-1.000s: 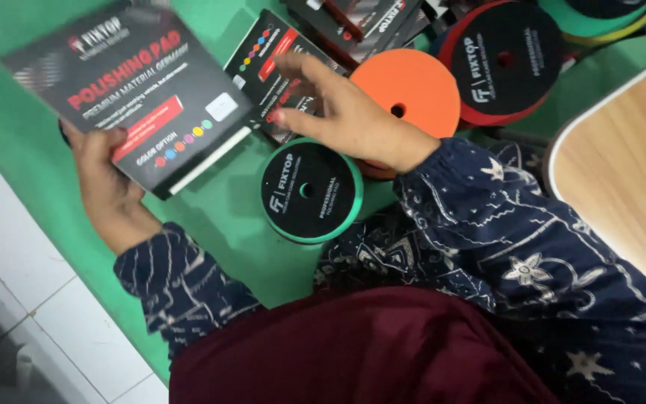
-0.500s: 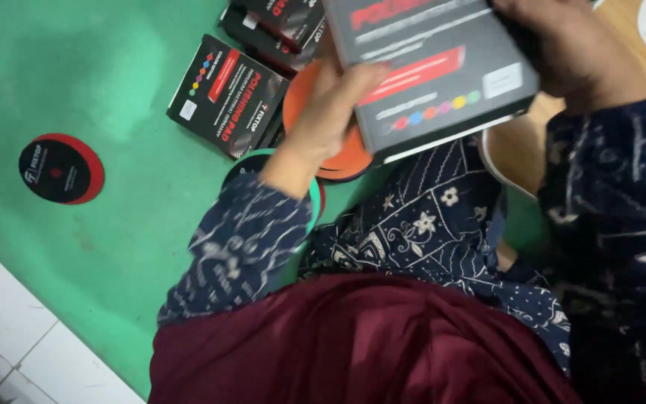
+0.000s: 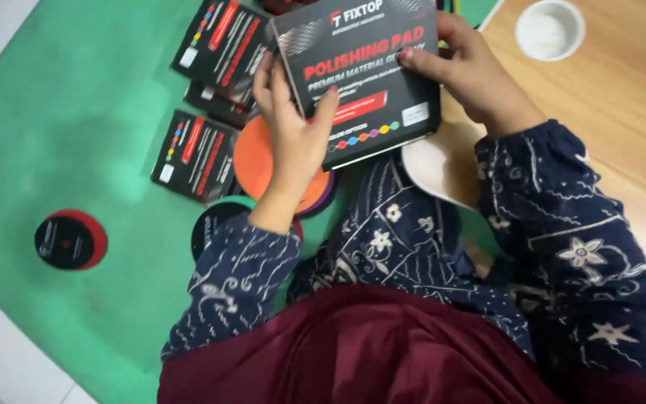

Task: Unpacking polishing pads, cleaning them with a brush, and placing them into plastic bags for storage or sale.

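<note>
Green mat (image 3: 76, 112) was crowded with pads; black box (image 3: 368, 75) was pinched edgewise above it by left hand (image 3: 293, 127) and right hand (image 3: 472, 75), grip seemingly light, so a slip onto orange pad (image 3: 259, 161) was judged possible.

Four black boxes: one held (image 3: 364, 75), three on mat (image 3: 196, 155) (image 3: 222, 41) (image 3: 214, 105). Three round pads: orange (image 3: 256, 161), red-rimmed (image 3: 70, 239), green-rimmed (image 3: 214, 221). One white cup (image 3: 549, 28).

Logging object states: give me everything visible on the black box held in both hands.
The black box is a flat, square, cardboard-looking carton, printed in white and red with a row of coloured dots. It looks closed and is held slightly tilted, face up, above the orange disc and green mat. The left hand grips its left edge, the right hand its right.
</note>
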